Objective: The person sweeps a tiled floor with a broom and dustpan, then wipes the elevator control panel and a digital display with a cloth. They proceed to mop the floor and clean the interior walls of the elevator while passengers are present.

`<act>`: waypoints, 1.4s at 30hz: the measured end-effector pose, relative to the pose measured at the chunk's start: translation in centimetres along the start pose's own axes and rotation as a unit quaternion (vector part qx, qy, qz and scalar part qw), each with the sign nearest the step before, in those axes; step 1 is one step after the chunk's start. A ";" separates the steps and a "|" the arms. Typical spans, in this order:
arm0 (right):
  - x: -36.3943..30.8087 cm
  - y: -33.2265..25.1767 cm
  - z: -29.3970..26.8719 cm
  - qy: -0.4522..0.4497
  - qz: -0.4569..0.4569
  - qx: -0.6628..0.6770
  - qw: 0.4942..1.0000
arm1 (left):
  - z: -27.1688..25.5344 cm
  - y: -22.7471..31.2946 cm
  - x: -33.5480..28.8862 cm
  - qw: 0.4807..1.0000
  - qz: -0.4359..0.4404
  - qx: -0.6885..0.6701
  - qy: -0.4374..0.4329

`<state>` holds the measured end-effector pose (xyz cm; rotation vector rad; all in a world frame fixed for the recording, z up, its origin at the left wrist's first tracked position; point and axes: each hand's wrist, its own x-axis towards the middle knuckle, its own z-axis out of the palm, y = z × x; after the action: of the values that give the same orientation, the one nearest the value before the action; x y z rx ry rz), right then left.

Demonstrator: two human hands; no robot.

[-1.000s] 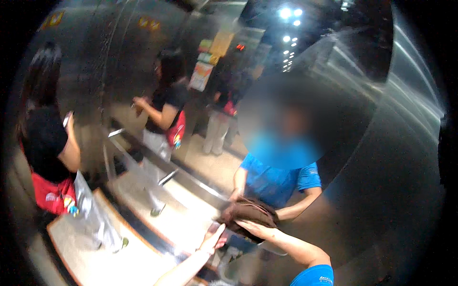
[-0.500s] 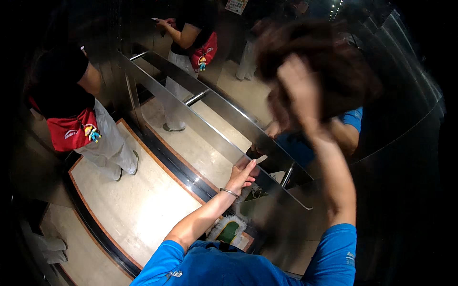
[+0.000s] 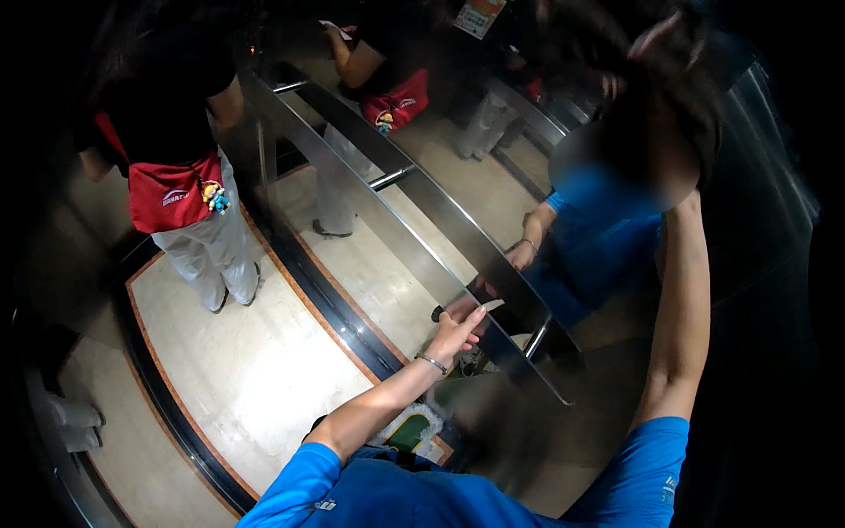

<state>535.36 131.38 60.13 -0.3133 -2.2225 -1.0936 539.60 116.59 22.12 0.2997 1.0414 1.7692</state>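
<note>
My left hand (image 3: 455, 337) grips the flat metal handrail (image 3: 396, 218), its thumb stretched along the upper edge and its fingers bent against the near face. A pale sliver (image 3: 494, 304) shows just past the thumb tip; whether it is an object or a reflection is unclear. High at the upper right, my right hand (image 3: 656, 37) reaches up the shiny dark metal wall with a dark brown cloth (image 3: 704, 101) pressed under it. Shadow and the cloth hide most of that hand, so only some fingers show. The wall mirrors my blue shirt and left arm.
At left stands another person (image 3: 180, 207) with a red waist bag (image 3: 176, 195) and a small doll charm (image 3: 214, 198). The pale floor (image 3: 238, 343) has dark, brown-edged bands. Below my left forearm lies a white-fringed green item (image 3: 409, 434). A rail bracket (image 3: 537, 337) joins the wall.
My right hand and the cloth have moved up and to the right, the arm now straighter. My left hand stays on the handrail. The view has shifted slightly, and the other person appears further right.
</note>
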 end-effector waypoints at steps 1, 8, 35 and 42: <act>2.6 -0.8 0.2 0.063 -0.005 -0.011 0.998 | -0.2 -0.3 -0.2 1.000 0.010 0.000 0.015; -9.5 -18.8 6.1 -0.075 -0.258 0.204 0.941 | -2.1 -0.6 -4.1 0.998 0.000 -0.003 0.057; -25.2 7.8 -10.0 -0.240 -0.061 -0.012 0.969 | -0.9 0.1 -4.8 0.991 -0.040 -0.116 -0.045; -21.4 2.0 -8.0 -0.049 -0.089 -0.067 0.993 | 1.2 1.2 -6.3 0.996 -0.008 -0.081 0.039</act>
<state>556.29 127.76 51.46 -0.2348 -2.3029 -1.3533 542.40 111.64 25.39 0.1221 0.9458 1.8513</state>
